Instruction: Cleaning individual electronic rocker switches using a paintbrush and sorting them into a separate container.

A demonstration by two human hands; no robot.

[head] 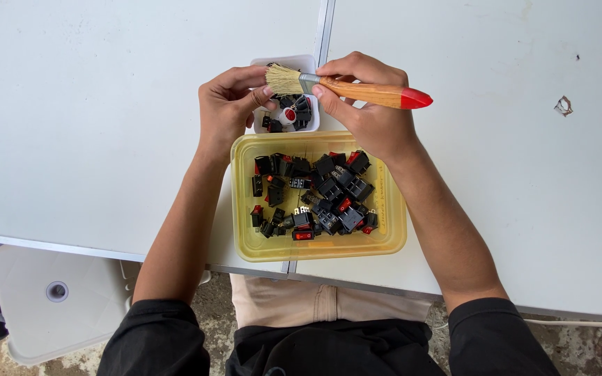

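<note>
Head view: paintbrush (357,89) across right hand (371,115) fingers, bristles at left hand (228,108)

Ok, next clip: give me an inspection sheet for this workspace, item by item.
Surface: white table, seam down the middle, small chip at right.
Job's things: paintbrush, wooden handle with red tip; small white container holding a few black parts.
Clutter: yellow tray full of black rocker switches, some red.
Hands: right hand grips the brush handle; left hand pinches something small at the bristles.
Cables: nothing seen.
Surroundings: white stool, rough ground.
</note>
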